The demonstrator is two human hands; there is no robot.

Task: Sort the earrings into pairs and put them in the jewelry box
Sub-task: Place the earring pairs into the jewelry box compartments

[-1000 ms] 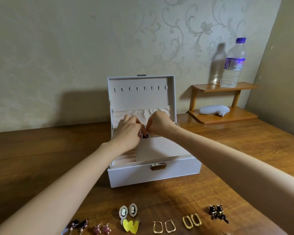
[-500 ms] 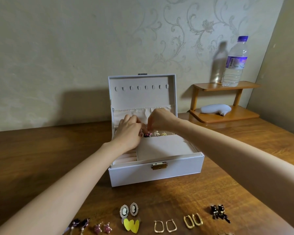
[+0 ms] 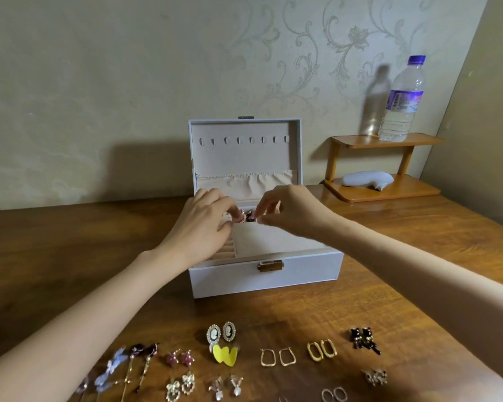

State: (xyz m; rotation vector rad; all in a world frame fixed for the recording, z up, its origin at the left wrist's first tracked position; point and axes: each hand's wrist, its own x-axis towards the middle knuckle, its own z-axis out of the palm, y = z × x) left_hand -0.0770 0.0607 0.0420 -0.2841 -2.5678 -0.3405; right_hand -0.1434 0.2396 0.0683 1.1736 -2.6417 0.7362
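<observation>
Wooden table [image 3: 70, 256], white jewelry box [image 3: 266, 278], paired earrings [image 3: 285, 356], small shelf [image 3: 386, 192]

Floral-patterned wall [image 3: 128, 82] behind a wooden table [image 3: 55, 256] (small wooden shelf [image 3: 389, 140] at right).

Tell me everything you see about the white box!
The box is white and sits on the wooden table, lid standing open. The lid's beige lining has a row of hooks and a gathered pocket. A brass latch is on the front. Beige ridged slots show inside. The left grip and right grip pinch small earrings above it.
</observation>
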